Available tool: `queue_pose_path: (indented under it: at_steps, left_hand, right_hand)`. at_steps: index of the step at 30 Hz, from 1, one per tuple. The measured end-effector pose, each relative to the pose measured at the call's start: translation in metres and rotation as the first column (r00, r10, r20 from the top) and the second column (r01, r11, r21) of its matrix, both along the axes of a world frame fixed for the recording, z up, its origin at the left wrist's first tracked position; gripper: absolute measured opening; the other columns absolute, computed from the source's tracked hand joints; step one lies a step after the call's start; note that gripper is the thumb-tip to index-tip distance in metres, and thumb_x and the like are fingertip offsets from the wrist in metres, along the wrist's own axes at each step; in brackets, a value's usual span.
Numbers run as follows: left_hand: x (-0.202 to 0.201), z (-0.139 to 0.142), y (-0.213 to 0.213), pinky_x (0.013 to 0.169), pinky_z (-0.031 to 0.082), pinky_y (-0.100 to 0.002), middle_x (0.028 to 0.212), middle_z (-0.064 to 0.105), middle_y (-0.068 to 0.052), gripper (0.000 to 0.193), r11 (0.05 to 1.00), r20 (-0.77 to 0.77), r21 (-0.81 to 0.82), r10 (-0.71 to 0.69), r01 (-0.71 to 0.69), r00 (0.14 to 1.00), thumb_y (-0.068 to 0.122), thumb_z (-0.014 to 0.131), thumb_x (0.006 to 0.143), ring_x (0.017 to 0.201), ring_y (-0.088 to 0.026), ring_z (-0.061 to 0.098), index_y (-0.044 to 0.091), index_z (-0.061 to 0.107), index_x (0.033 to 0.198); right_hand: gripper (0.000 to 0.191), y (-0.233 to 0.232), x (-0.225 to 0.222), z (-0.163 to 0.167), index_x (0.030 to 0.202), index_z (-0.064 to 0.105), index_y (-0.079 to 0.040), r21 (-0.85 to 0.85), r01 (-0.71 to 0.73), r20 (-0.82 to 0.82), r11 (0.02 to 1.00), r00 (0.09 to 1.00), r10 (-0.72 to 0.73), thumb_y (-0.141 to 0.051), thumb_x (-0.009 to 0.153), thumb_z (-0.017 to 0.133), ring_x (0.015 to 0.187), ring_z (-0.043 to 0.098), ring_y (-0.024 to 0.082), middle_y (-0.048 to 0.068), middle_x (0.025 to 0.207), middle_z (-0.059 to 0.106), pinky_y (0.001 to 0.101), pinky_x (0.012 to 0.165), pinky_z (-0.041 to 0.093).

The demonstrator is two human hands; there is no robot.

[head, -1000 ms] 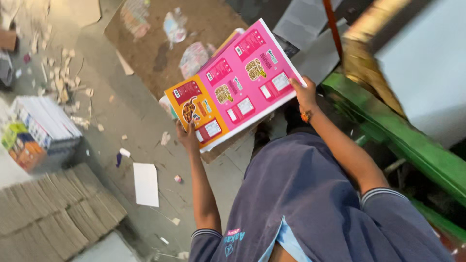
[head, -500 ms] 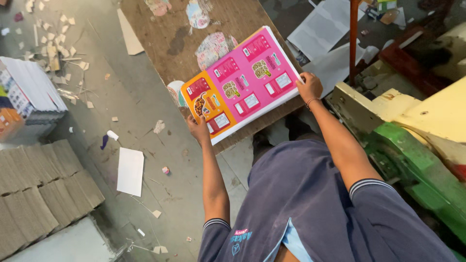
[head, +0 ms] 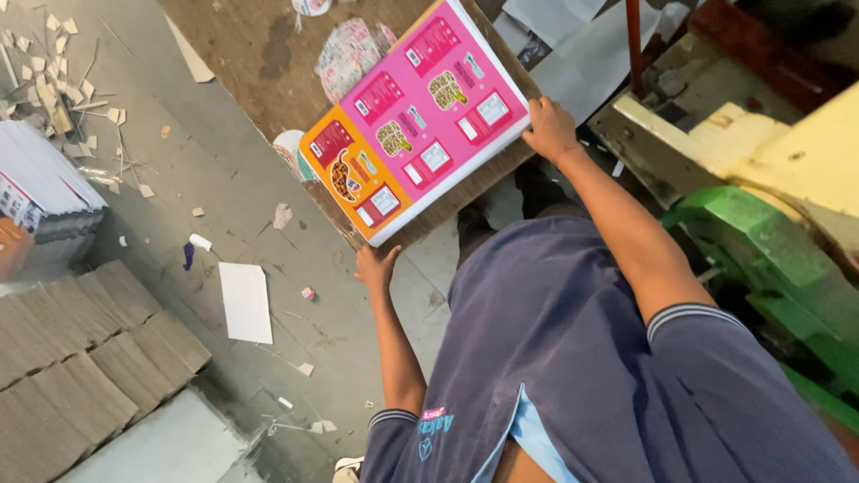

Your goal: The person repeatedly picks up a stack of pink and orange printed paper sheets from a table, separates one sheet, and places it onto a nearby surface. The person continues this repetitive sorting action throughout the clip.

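The right hand point(head: 548, 128) grips the right edge of a stack of printed sheets point(head: 419, 116), fingers curled over the top sheet near its lower right corner. The left hand point(head: 376, 265) is under the near left corner of the same stack, palm up against the underside, with only the fingertips and heel of the hand showing below the edge; how firmly it is closed cannot be told. The top sheet is mostly pink with an orange panel at its left end, printed with rows of small box layouts. The stack lies tilted across the middle of the view, resting on or just above a brown board point(head: 242, 45) that stretches away to the far left; whether it touches the board cannot be told. Other printed cut-outs point(head: 351, 49) lie on that board just beyond the stack.

To the right stands a machine with a green frame point(head: 761, 241) and cream-coloured parts point(head: 787, 143). On the concrete floor point(head: 161, 206) to the left lie a white sheet point(head: 245, 301), scattered paper scraps point(head: 54, 80), bundles of grey cardboard point(head: 80, 349) at the near left, and a pile of printed sheets point(head: 40, 188) at the left edge. The person's dark blue shirt point(head: 573, 358) fills the near right.
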State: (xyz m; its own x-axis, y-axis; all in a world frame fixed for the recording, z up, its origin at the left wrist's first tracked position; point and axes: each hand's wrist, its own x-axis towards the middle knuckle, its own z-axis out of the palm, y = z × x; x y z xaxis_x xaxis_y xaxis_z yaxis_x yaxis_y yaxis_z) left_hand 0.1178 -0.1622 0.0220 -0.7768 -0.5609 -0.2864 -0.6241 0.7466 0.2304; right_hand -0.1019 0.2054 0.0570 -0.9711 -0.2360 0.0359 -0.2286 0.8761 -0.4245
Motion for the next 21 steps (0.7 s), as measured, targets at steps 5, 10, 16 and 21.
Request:
queue_pose_path:
  at_steps: [5, 10, 16, 21]
  left_hand:
    - [-0.005, -0.001, -0.002, 0.087, 0.046, -0.062, 0.097, 0.075, -0.008, 0.041, 0.976, -0.014, -0.212, -0.045, 0.041, 0.999, 0.046, 0.085, 0.078, 0.095, -0.032, 0.07, 0.01, 0.073, 0.093]
    - [-0.009, -0.001, -0.001, 0.062, 0.053, -0.046, 0.079, 0.074, -0.01, 0.036, 0.972, -0.231, -0.196, -0.17, 0.126, 0.958, 0.043, 0.083, 0.077, 0.071, -0.033, 0.071, 0.011, 0.075, 0.091]
    - [-0.009, -0.007, 0.01, 0.077, 0.049, -0.06, 0.101, 0.073, -0.01, 0.057, 0.934, -0.001, -0.354, -0.042, 0.039, 0.999, 0.055, 0.085, 0.07, 0.094, -0.033, 0.069, 0.011, 0.071, 0.102]
    - [-0.009, -0.009, 0.012, 0.085, 0.046, -0.062, 0.109, 0.071, -0.008, 0.057, 0.911, -0.022, -0.41, -0.064, 0.049, 0.998, 0.05, 0.084, 0.07, 0.104, -0.029, 0.068, 0.012, 0.068, 0.109]
  right_hand:
    - [0.034, -0.002, -0.006, 0.011, 0.102, 0.065, -0.004, 0.104, -0.033, 0.05, 0.994, 0.998, 0.027, -0.021, 0.075, 0.079, 0.097, 0.068, 0.037, 0.017, 0.104, 0.069, 0.0504, 0.077, 0.057]
    - [0.013, -0.003, -0.013, 0.012, 0.092, 0.071, -0.005, 0.043, 0.101, 0.079, 0.994, 0.991, -0.104, -0.008, 0.079, 0.069, 0.086, 0.072, 0.042, 0.023, 0.091, 0.073, 0.0513, 0.074, 0.059]
    - [0.014, 0.0, -0.003, 0.009, 0.102, 0.064, -0.006, 0.053, 0.158, 0.028, 0.986, 0.987, -0.16, -0.008, 0.089, 0.061, 0.09, 0.07, 0.041, 0.02, 0.1, 0.069, 0.0513, 0.074, 0.058]
    - [0.056, 0.008, 0.016, 0.002, 0.112, 0.055, 0.002, -0.24, 0.243, -0.029, 0.94, 0.966, -0.257, -0.018, 0.065, 0.078, 0.096, 0.065, 0.048, 0.028, 0.115, 0.061, 0.056, 0.074, 0.055]
